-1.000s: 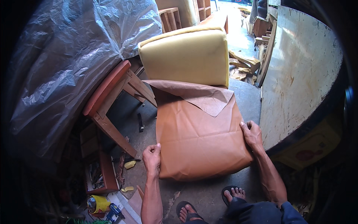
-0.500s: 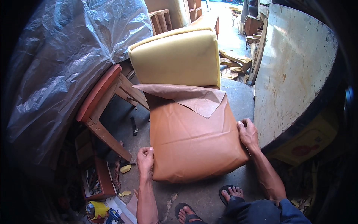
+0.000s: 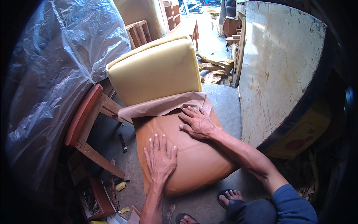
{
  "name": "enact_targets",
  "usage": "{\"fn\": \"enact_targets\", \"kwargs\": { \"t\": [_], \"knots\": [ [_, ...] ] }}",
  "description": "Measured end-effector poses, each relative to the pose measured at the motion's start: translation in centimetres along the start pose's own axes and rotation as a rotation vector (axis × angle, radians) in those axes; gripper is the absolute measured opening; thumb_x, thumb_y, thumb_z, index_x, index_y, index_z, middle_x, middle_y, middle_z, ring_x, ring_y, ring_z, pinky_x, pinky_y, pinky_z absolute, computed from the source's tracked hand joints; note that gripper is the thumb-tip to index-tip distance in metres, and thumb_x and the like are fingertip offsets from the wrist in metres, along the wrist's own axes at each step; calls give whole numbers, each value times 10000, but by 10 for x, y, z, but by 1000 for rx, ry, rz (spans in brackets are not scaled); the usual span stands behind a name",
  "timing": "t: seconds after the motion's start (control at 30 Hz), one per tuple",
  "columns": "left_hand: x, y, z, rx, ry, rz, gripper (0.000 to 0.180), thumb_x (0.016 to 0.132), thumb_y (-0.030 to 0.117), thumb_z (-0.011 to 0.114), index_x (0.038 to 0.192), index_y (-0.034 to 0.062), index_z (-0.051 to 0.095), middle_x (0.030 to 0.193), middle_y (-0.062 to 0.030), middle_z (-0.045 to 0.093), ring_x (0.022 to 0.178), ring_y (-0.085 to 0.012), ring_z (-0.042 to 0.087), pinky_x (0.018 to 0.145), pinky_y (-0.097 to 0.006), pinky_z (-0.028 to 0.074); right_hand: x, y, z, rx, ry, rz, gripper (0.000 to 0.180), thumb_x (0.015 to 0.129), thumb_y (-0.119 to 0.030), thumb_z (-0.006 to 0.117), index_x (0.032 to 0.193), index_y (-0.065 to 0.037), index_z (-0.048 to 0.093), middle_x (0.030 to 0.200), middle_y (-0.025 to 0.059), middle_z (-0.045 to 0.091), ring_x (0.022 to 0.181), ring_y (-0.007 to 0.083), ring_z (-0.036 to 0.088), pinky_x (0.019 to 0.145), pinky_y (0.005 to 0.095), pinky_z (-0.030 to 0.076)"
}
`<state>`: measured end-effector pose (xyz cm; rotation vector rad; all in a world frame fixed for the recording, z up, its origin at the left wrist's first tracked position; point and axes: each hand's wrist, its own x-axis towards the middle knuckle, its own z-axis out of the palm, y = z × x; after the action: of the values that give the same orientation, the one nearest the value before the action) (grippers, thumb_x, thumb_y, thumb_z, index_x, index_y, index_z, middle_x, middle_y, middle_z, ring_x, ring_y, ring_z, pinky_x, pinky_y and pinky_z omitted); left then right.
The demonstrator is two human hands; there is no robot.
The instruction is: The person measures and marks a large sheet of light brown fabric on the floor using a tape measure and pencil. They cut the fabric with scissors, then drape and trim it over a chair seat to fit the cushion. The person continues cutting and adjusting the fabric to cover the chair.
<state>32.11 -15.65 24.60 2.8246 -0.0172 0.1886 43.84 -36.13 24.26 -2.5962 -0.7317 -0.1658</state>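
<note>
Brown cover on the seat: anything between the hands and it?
Nothing visible. Both hands lie flat on the brown cover: the left hand near the seat's middle, the right hand further back, by the folded-over flap under the yellow backrest.

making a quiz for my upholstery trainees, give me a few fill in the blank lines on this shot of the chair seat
1. Both hands lie flat, palms ____, on the brown leatherette sheet over the seat.
2. The right hand lies nearer the chair's ____ backrest than the left hand does.
3. At the back of the seat, the sheet's edge is folded over, showing its paler ____.
4. The person's feet, by the lower edge, wear ____.

Missing words: down; yellow; underside; sandals
</note>
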Motion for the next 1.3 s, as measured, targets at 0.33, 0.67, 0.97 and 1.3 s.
{"fn": "enact_targets", "kwargs": {
  "t": [0.33, 0.67, 0.97, 1.3],
  "knots": [
    [28, -3, -11, -15, 142, 6, 474, 935, 388, 634, 1290, 73, 640, 1351, -206, 572, 1251, -382, 525, 1061, -525, 381, 47, 39, -5, -33, -25, 36, 595, 1006, -530, 486, 1413, -103, 568, 1495, 137, 499, 1443, 355, 389, 1141, 684, 262],
    [118, -34, 19, 49, 294, -210, 486, 961, 377, 574, 1329, 63, 627, 1267, -222, 593, 1212, -407, 534, 1070, -510, 403, 50, 46, 14, 32, 230, 47, 464, 993, -454, 539, 1263, -97, 660, 1328, 110, 637, 1338, 336, 493, 1132, 611, 293],
    [98, -44, 14, -120, 446, -164, 401, 951, 326, 606, 1203, 15, 625, 1195, -221, 575, 1181, -424, 521, 1049, -502, 402, 43, 40, 6, 114, 528, 107, 304, 921, -295, 658, 1130, -77, 693, 1083, 129, 696, 1150, 324, 597, 1002, 535, 411],
    [136, -100, -10, -554, 614, -417, 377, 935, 215, 729, 1177, -17, 557, 707, -22, 608, 632, -237, 626, 666, -410, 549, 68, 39, 20, -105, 456, 5, 414, 860, -251, 734, 1229, -102, 619, 1126, 126, 631, 1150, 323, 563, 910, 493, 440]
  ]
}}
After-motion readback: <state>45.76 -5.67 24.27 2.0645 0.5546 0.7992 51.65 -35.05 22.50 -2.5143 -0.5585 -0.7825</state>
